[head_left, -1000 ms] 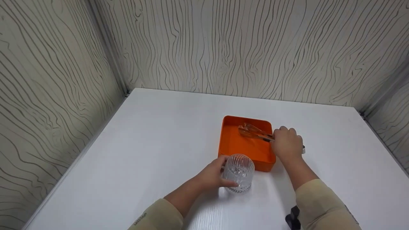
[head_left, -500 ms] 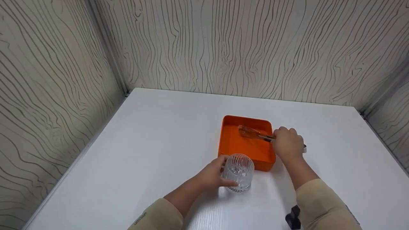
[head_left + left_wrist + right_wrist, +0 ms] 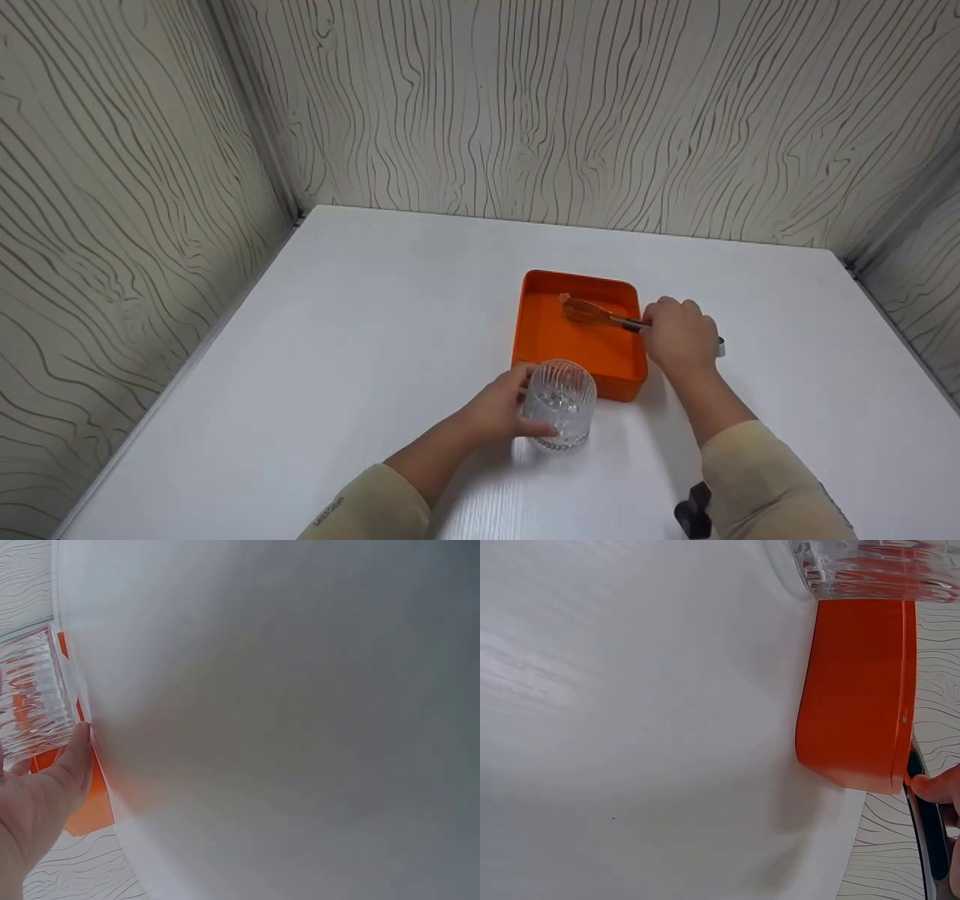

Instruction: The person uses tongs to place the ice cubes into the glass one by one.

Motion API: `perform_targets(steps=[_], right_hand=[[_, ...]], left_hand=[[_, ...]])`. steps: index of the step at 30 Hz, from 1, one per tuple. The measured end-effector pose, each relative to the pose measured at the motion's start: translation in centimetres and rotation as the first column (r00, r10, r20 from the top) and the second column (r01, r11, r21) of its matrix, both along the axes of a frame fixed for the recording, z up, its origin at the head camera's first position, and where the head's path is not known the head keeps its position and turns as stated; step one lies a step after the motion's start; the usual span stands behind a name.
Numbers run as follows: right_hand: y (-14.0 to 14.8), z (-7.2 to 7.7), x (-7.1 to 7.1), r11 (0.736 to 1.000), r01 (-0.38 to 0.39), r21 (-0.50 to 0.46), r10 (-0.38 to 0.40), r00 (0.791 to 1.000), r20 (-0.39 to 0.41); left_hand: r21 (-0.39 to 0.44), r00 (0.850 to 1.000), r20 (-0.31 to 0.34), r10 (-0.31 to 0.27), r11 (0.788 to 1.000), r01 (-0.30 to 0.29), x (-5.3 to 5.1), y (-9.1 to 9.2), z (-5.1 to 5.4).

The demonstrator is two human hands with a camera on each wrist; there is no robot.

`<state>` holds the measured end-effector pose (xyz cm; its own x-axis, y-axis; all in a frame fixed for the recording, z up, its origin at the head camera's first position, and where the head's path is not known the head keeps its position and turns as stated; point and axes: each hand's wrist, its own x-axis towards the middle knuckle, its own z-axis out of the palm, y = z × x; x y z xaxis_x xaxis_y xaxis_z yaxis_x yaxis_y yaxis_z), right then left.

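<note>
In the head view my left hand (image 3: pixel 491 409) grips a clear ribbed glass (image 3: pixel 576 420) from its left side, thumb across the near face. Clear lumps show inside it. Behind the glass sits a shallow orange square tray (image 3: pixel 544 341). My right hand (image 3: pixel 681 335), at the tray's right edge, holds tongs (image 3: pixel 592 313) with dark-sided handles. The tongs' tips are together inside the tray, with a small pale bit at their end, too small to tell. In the right wrist view the thumb presses the tong handle (image 3: pixel 928 832) beside the tray's rim.
Everything stands on a white table (image 3: pixel 360 322). Wood-grain patterned panels (image 3: pixel 465 112) rise behind it and at both sides. A black device (image 3: pixel 694 510) shows beside the right sleeve.
The tongs' tips have come together from a spread position. My right hand has shifted slightly right with them. The left hand and glass have stayed in place.
</note>
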<state>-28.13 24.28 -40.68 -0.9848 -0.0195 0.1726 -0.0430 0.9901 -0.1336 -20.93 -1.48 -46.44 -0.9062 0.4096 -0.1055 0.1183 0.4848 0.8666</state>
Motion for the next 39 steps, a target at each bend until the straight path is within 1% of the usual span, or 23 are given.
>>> perform_targets(steps=[7, 10, 16, 19, 22, 29, 39], right_hand=[[0.3, 0.3, 0.2, 0.999, 0.004, -0.032, -0.003, 1.0, 0.027], [0.5, 0.6, 0.4, 0.999, 0.002, -0.039, -0.002, 1.0, 0.024], [1.2, 1.2, 0.7, 0.997, 0.012, -0.077, -0.008, 0.999, 0.047], [1.7, 1.7, 1.1, 0.994, 0.019, -0.108, -0.012, 0.998, 0.059], [2.1, 2.3, 1.6, 0.99, 0.01, -0.139, -0.002, 0.998, 0.055], [3.2, 3.2, 2.8, 0.982, -0.032, -0.186, 0.036, 0.999, 0.016], [3.7, 4.9, 4.6, 0.968, -0.084, -0.238, 0.089, 0.996, 0.013]], left_hand=[[-0.015, 1.0, -0.008, -0.001, 1.0, 0.001, 0.0, -0.1, 0.0], [-0.018, 1.0, -0.009, 0.002, 1.0, -0.002, 0.0, -0.1, 0.0], [-0.011, 1.0, 0.016, 0.016, 1.0, -0.015, 0.0, 0.0, -0.1], [-0.01, 1.0, 0.025, 0.018, 1.0, -0.018, 0.0, 0.0, -0.1], [-0.011, 0.999, 0.028, 0.021, 1.0, -0.021, 0.0, 0.0, -0.1], [-0.014, 1.0, 0.015, 0.011, 1.0, -0.011, 0.0, 0.1, -0.1], [-0.011, 1.0, 0.021, 0.02, 1.0, -0.019, 0.1, 0.2, 0.0]])
